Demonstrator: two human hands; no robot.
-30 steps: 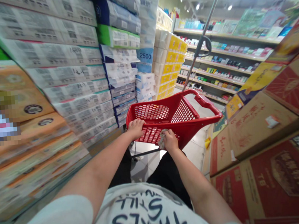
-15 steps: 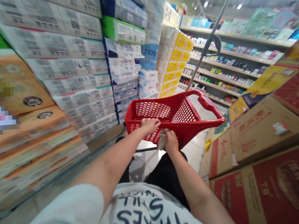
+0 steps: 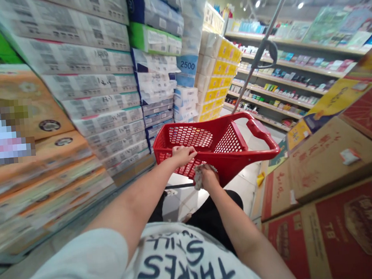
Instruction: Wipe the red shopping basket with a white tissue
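A red plastic shopping cart with perforated basket walls stands right in front of my body, its handle pointing off to the right. My left hand is curled over the near rim of the basket. Lower down, my right hand presses a crumpled greyish-white cloth against the outside of the near wall. The fingertips of that hand are partly covered by the cloth.
Tall stacks of tissue packs rise on the left, beside orange packs. Cardboard cartons are piled on the right. A slanting metal pole stands behind the cart, with stocked shelves further back.
My right hand has shifted slightly left and down with the cloth along the cart's wall. My left hand has slid a little left on the rim.
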